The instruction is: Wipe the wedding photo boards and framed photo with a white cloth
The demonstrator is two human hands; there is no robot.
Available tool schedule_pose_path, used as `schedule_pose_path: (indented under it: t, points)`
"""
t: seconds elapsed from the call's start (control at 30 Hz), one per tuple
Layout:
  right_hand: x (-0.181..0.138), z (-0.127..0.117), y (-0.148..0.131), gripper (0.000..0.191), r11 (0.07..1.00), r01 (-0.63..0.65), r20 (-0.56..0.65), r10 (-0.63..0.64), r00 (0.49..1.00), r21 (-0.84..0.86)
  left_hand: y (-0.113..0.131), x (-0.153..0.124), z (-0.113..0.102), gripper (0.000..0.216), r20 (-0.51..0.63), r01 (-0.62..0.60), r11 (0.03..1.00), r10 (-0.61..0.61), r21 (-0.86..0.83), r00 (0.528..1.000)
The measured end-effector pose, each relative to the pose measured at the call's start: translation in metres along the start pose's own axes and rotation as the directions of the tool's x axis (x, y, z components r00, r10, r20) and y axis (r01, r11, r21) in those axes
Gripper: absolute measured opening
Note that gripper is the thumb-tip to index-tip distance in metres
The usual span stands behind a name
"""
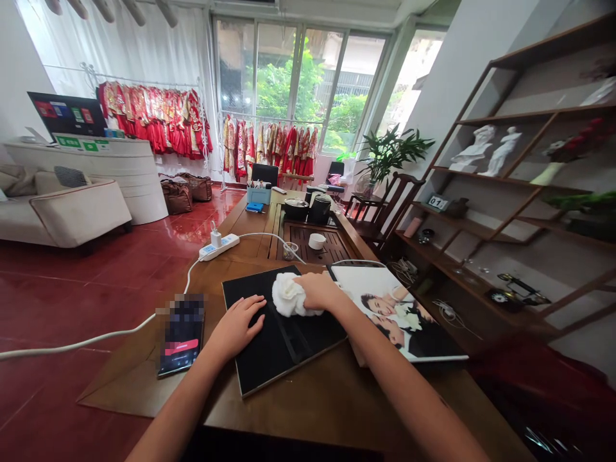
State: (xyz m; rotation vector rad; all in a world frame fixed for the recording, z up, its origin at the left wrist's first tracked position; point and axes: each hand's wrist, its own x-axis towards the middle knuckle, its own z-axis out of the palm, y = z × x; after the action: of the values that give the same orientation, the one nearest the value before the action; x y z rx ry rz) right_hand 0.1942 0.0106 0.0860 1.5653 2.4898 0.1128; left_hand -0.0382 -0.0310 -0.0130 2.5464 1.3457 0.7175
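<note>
A black flat panel (269,346) lies on the wooden table (308,404) in front of me. My left hand (237,326) rests flat on its left side, fingers stretched out. My right hand (318,292) is closed on a crumpled white cloth (287,296) that presses on the panel's upper part. A large printed photo of a couple (399,311) lies just right of the panel, partly under my right forearm.
A phone (181,333) lies left of the panel. A white power strip (219,247) and its cable cross the table's far left. Behind are a tea tray (315,240) with kettles, a wooden chair (385,208), shelves (505,192) at right, and racks of red garments (154,119).
</note>
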Motion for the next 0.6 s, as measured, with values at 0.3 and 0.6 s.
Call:
schedule_pose_path:
  t: [0.3, 0.6]
  points:
    - [-0.088, -0.014, -0.006, 0.022, 0.994, 0.061, 0.12, -0.072, 0.99, 0.09, 0.001, 0.0, -0.002, 0.037, -0.005, 0.002, 1.0, -0.002, -0.005, 1.0]
    - [-0.04, -0.048, -0.004, 0.033, 0.991, 0.114, -0.243, -0.095, 0.965, 0.066, 0.003, -0.002, -0.002, 0.05, -0.084, 0.142, 0.976, -0.13, 0.164, 0.988]
